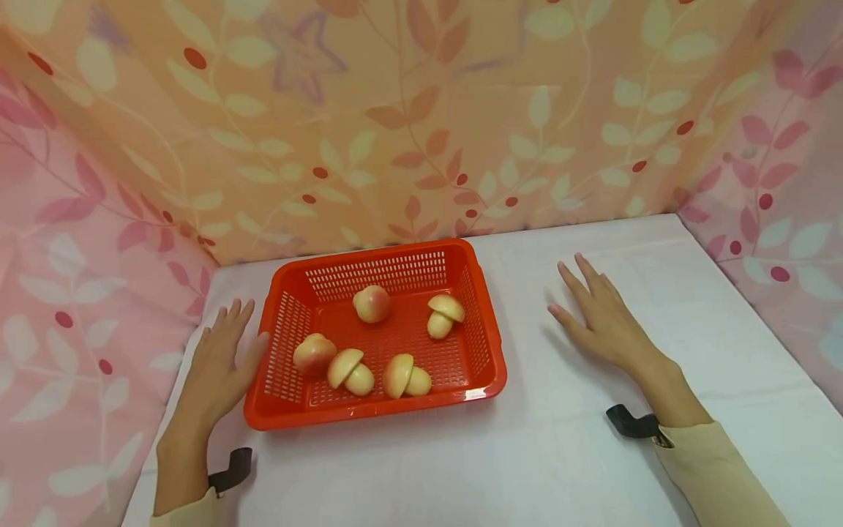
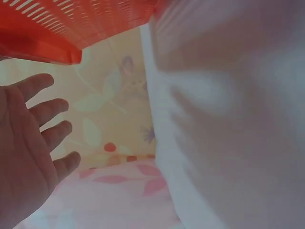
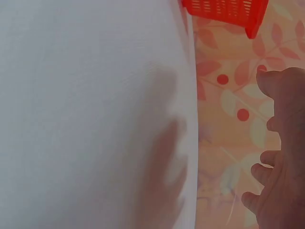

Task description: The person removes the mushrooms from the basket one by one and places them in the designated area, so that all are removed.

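Observation:
A red plastic basket [image 1: 375, 411] with slotted walls stands on the white cloth. Several mushroom-shaped pieces, cream with a pink blush, lie inside it; one mushroom [image 1: 446, 316] is near the right wall and another mushroom [image 1: 372, 304] toward the back. My left hand [image 1: 220, 369] hovers beside the basket's left wall, fingers extended, thumb overlapping the rim in the head view. To the right of the basket, my right hand [image 1: 602, 322] is held over the cloth with fingers spread, well apart from the basket. Neither hand holds anything.
A white cloth [image 1: 527, 461] covers the table. Flowered fabric [image 1: 421, 132] hangs behind it, with pink patterned fabric [image 1: 79, 293] along the left side and more on the right. A black wrist mount [image 1: 230, 470] sits on each forearm.

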`<state>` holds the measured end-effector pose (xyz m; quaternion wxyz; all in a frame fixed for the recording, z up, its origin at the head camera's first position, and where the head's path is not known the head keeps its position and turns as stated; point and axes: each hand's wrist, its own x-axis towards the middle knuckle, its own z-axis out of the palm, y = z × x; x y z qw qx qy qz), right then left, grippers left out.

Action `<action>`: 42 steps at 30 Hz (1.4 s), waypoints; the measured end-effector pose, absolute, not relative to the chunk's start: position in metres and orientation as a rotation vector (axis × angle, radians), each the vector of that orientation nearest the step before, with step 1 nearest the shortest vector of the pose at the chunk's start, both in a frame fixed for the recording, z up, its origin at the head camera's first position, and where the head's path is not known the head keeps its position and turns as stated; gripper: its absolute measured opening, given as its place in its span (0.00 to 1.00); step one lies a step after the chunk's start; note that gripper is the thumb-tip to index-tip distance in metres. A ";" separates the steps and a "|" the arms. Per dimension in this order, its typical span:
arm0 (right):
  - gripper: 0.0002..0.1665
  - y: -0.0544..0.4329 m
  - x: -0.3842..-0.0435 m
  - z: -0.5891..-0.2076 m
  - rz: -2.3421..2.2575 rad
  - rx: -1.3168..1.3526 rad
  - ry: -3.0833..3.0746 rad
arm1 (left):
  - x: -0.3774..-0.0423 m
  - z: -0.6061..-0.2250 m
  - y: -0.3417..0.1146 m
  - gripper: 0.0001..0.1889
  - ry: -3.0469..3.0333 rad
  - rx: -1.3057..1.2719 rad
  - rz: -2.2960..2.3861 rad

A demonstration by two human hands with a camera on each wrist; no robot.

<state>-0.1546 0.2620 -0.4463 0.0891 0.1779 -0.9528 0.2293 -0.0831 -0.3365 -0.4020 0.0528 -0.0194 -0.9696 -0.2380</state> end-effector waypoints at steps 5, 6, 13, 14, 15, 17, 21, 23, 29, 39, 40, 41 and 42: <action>0.50 0.258 -0.153 -0.441 0.711 0.572 -2.784 | -0.087 -0.398 -0.332 0.40 -2.942 -0.091 -0.732; 0.51 0.257 -0.153 -0.439 0.711 0.577 -2.769 | -0.087 -0.397 -0.330 0.41 -2.949 -0.092 -0.738; 0.56 0.251 -0.151 -0.430 0.714 0.620 -2.690 | -0.090 -0.395 -0.322 0.43 -2.985 -0.039 -0.764; 0.56 0.250 -0.151 -0.429 0.712 0.626 -2.690 | -0.090 -0.395 -0.322 0.42 -2.980 -0.042 -0.762; 0.56 0.248 -0.151 -0.427 0.712 0.627 -2.694 | -0.090 -0.395 -0.321 0.41 -2.974 -0.048 -0.762; 0.57 0.246 -0.151 -0.425 0.710 0.637 -2.687 | -0.091 -0.395 -0.319 0.40 -2.961 -0.067 -0.755; 0.59 0.239 -0.150 -0.421 0.724 0.654 -2.678 | -0.094 -0.394 -0.315 0.37 -2.936 -0.112 -0.747; 0.58 0.234 -0.149 -0.419 0.732 0.666 -2.673 | -0.095 -0.392 -0.314 0.36 -2.928 -0.128 -0.741; 0.51 0.213 -0.146 -0.420 0.735 0.736 -2.672 | -0.094 -0.389 -0.316 0.37 -2.938 -0.148 -0.718; 0.46 0.185 -0.150 -0.412 0.682 0.881 -2.641 | -0.097 -0.392 -0.314 0.41 -2.975 -0.111 -0.753; 0.45 0.184 -0.151 -0.410 0.684 0.886 -2.638 | -0.098 -0.393 -0.313 0.41 -2.983 -0.101 -0.755; 0.44 0.182 -0.152 -0.408 0.688 0.890 -2.634 | -0.098 -0.393 -0.313 0.41 -2.990 -0.095 -0.759; 0.43 0.181 -0.152 -0.406 0.694 0.891 -2.632 | -0.099 -0.393 -0.313 0.41 -2.998 -0.089 -0.763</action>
